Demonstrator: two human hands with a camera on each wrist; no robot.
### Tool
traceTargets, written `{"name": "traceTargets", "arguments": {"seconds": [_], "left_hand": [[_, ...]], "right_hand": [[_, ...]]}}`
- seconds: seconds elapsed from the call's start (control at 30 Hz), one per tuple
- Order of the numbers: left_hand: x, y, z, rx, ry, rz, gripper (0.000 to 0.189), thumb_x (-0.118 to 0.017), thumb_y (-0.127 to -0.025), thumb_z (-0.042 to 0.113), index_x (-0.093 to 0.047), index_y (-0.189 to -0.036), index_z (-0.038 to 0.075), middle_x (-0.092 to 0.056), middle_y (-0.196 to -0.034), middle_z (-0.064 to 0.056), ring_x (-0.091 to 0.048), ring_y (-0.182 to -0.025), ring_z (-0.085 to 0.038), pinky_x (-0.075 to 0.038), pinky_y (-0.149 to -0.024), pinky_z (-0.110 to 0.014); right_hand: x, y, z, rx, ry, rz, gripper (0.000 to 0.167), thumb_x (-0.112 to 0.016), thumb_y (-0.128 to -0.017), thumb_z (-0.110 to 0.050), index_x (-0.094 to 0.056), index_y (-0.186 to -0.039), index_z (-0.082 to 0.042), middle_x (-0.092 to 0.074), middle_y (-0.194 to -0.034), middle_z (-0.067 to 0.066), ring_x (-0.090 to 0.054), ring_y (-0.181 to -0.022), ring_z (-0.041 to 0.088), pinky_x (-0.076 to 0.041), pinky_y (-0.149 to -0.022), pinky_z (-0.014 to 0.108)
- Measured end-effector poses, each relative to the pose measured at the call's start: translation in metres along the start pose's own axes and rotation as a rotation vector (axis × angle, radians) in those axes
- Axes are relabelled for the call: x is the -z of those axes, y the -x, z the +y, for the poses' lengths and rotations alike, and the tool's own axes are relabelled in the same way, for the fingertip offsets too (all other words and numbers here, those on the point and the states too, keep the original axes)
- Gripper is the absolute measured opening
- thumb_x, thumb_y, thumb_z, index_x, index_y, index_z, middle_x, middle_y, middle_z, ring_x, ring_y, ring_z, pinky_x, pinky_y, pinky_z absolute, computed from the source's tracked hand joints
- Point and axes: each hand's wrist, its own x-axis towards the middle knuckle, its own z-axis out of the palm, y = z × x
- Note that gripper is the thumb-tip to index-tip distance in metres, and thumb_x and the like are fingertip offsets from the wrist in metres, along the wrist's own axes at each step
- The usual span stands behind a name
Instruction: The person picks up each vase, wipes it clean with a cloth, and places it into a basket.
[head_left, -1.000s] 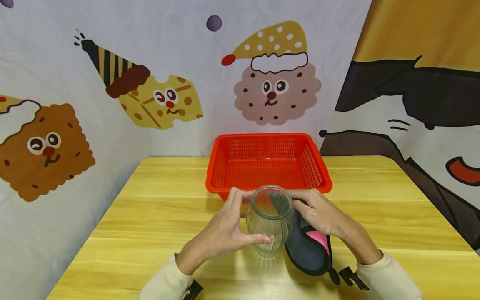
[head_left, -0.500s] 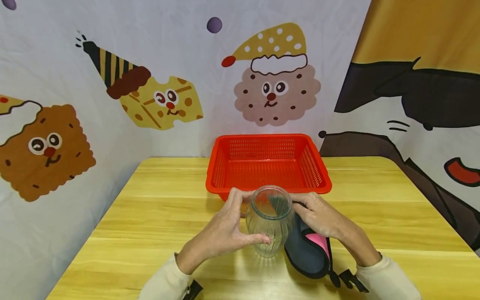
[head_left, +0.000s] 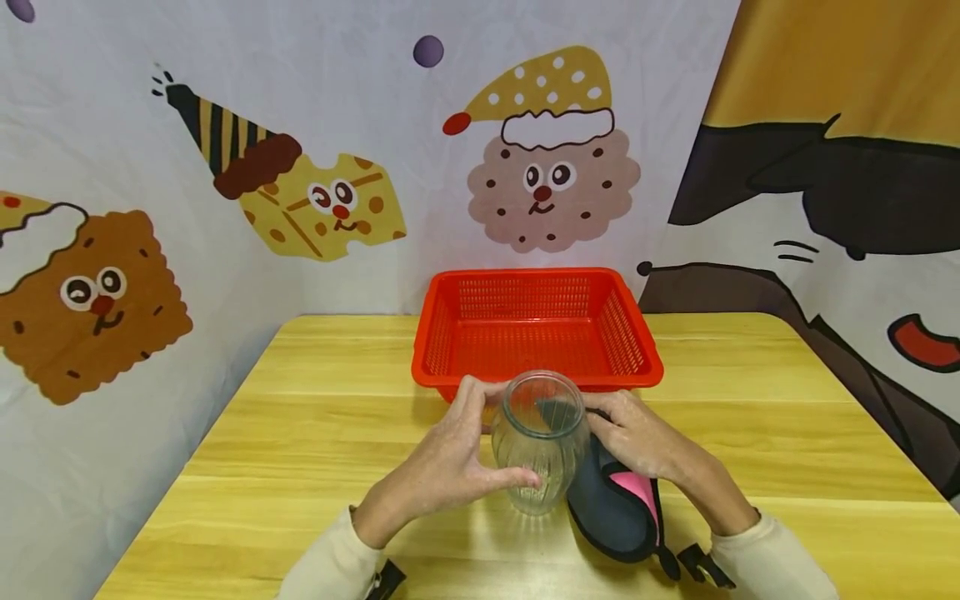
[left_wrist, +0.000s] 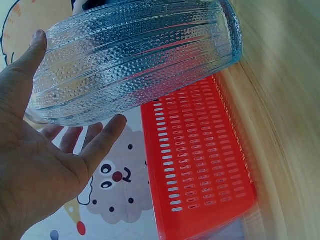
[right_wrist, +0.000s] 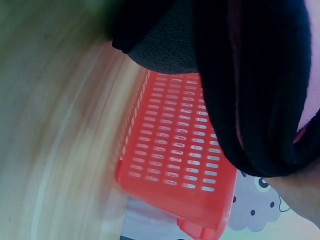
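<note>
In the head view a clear ribbed glass jar [head_left: 542, 454] stands upright, its mouth facing up. My left hand [head_left: 442, 467] grips it from the left, thumb across the near side and fingers behind. The left wrist view shows the jar's dotted glass [left_wrist: 135, 60] lying against that hand [left_wrist: 45, 155]. Just right of the jar, my right hand [head_left: 645, 429] pinches the upper end of a dark grey eye mask [head_left: 611, 508] with black edging and pink lining. Part of the mask shows through the glass. Close up, its black edging [right_wrist: 250, 100] covers much of the right wrist view.
Behind both hands a red perforated plastic basket [head_left: 525, 346] sits on the wooden table [head_left: 300, 433], near its far edge. A cartoon-printed cloth [head_left: 360, 67] hangs at the back and left. Black wrist straps [head_left: 705, 565] show by the sleeves.
My right hand has come slightly down and nearer, and the eye mask has shifted a little with it. The left hand and the jar look still.
</note>
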Motion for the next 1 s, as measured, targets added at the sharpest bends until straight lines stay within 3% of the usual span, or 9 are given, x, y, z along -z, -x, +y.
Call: {"name": "traceTargets", "arguments": {"seconds": [0.23, 0.67, 1.0], "left_hand": [[-0.0016, 0.0016, -0.0001, -0.009, -0.01, -0.006, 0.088, -0.09, -0.075, 0.046, -0.041, -0.139, 0.01, -0.044, -0.125, 0.001, -0.049, -0.119, -0.013, -0.054, -0.09, -0.029], [-0.0003, 0.0037, -0.0004, 0.002, -0.007, -0.007, 0.085, -0.088, -0.077, 0.049, -0.042, -0.137, 0.011, -0.044, -0.128, -0.001, -0.048, -0.122, -0.013, -0.054, -0.092, -0.036], [0.0013, 0.0049, -0.0009, -0.043, -0.02, -0.022, 0.089, -0.087, -0.079, 0.047, -0.038, -0.144, 0.011, -0.044, -0.131, -0.003, -0.047, -0.124, -0.013, -0.053, -0.093, -0.037]], "right_hand": [[-0.0033, 0.0038, 0.0022, -0.016, 0.02, -0.024, 0.032, -0.053, -0.1, -0.002, -0.075, -0.116, -0.018, -0.069, -0.102, -0.014, -0.061, -0.09, 0.006, -0.053, -0.079, 0.03], [-0.0085, 0.0046, 0.004, -0.093, 0.031, -0.099, 0.022, -0.053, -0.105, -0.019, -0.075, -0.107, -0.024, -0.067, -0.097, -0.015, -0.061, -0.091, 0.007, -0.051, -0.08, 0.031], [-0.0093, 0.0075, 0.004, -0.116, 0.036, -0.101, 0.021, -0.055, -0.105, -0.02, -0.075, -0.104, -0.028, -0.067, -0.096, -0.017, -0.062, -0.092, 0.007, -0.052, -0.082, 0.034]]}}
